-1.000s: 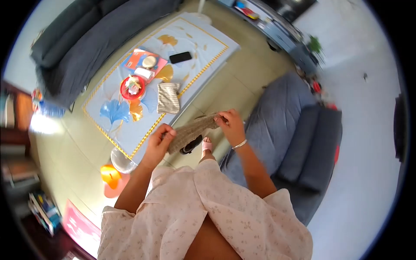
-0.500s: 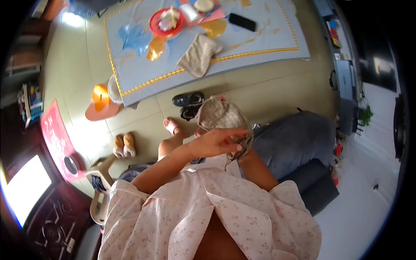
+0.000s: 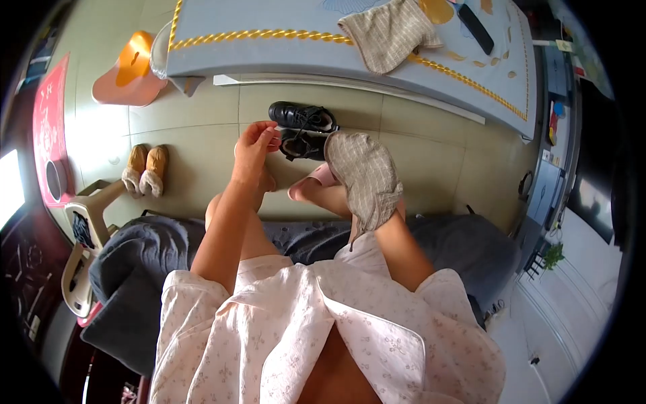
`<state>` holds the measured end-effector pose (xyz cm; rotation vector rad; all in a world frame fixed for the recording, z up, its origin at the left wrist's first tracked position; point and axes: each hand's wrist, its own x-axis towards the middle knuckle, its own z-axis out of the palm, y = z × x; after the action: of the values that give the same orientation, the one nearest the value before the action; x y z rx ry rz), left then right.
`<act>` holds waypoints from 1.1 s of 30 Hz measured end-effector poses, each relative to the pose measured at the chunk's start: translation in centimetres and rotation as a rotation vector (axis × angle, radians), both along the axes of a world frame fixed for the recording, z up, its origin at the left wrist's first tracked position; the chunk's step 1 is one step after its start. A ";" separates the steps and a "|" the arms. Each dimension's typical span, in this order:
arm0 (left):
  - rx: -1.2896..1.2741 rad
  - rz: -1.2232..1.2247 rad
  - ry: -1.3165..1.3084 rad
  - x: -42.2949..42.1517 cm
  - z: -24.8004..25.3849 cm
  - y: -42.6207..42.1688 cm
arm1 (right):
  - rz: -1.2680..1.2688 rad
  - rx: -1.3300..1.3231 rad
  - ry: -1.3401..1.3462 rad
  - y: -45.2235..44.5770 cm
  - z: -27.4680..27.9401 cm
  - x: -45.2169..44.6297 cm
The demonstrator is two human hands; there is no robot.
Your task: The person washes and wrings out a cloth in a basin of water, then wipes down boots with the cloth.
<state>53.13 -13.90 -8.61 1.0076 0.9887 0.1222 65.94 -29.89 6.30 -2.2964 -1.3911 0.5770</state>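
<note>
My left hand (image 3: 253,151) is bare, fingers loosely curled and apart, with nothing visible in it. It is in front of me, just left of a pair of black lace-up shoes (image 3: 304,118) on the floor. A brown checked cloth mitt (image 3: 367,176) covers my right hand and hides its fingers. The mitt's loose cuff hangs around the right wrist, above my lap. Another piece of the same checked cloth (image 3: 390,34) lies on the near edge of the table.
A grey-blue cloth with gold trim covers the table (image 3: 269,57); a black phone (image 3: 475,29) lies on it. An orange and pink stool (image 3: 131,71) and fur-lined shoes (image 3: 146,168) are at left. I sit on a dark grey sofa (image 3: 464,249), pink slippers (image 3: 323,176) below me.
My left hand has left the mitt on my right hand and moved left toward the black shoes. The view has shifted, bringing the table's near edge higher in the frame.
</note>
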 end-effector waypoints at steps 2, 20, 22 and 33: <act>0.019 0.036 -0.079 -1.3 -0.4 -1.0 | 0.004 0.013 -0.073 -1.1 -0.5 -1.4; 0.212 -0.007 -0.320 -12.1 -0.2 -10.8 | 0.023 0.023 -0.501 -14.8 1.1 -11.5; 0.238 -0.039 -0.297 -10.8 -2.1 -10.9 | 0.001 0.015 -0.414 -14.7 1.5 -10.8; 0.813 -0.678 0.357 -3.6 -18.7 -10.6 | -0.158 -0.065 -0.050 -8.1 -1.0 -3.3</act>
<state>49.56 -24.52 -27.30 2.1199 0.8650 -0.2519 62.61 -37.98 5.34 -2.4599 -1.2148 0.5261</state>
